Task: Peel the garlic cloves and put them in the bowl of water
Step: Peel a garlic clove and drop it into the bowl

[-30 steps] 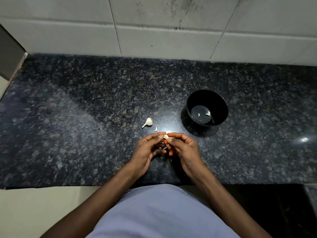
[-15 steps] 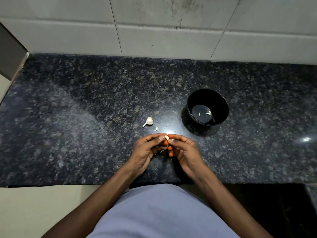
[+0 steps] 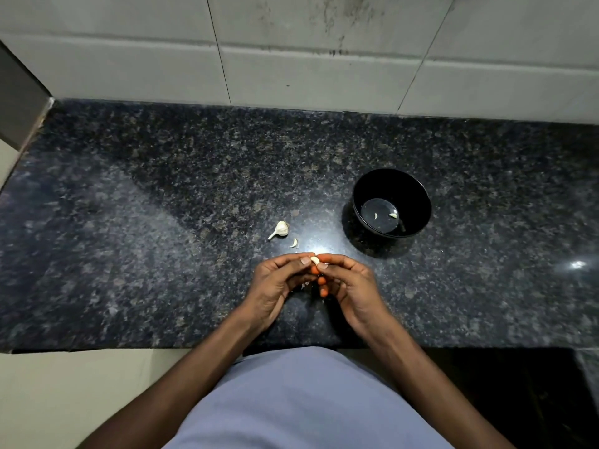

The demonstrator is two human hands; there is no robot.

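Note:
A small pale garlic clove (image 3: 314, 260) is pinched between the fingertips of my left hand (image 3: 278, 283) and my right hand (image 3: 346, 281), just above the counter near its front edge. Both hands have their fingers curled around it. A partial garlic bulb with its stalk (image 3: 280, 229) lies on the counter beyond my hands, and a loose clove (image 3: 294, 243) lies beside it. The black bowl (image 3: 418, 196) stands to the right of these, with a little water and two peeled cloves (image 3: 384, 216) in it.
The dark speckled granite counter (image 3: 162, 222) runs to a white tiled wall (image 3: 291, 50) at the back. A grey panel (image 3: 19, 102) stands at the far left corner. Bits of peel (image 3: 304, 284) show under my hands.
My hands have stayed in the same spot, with the fingers working slightly on the clove. The thin strip of skin seen sticking out a second ago is no longer visible.

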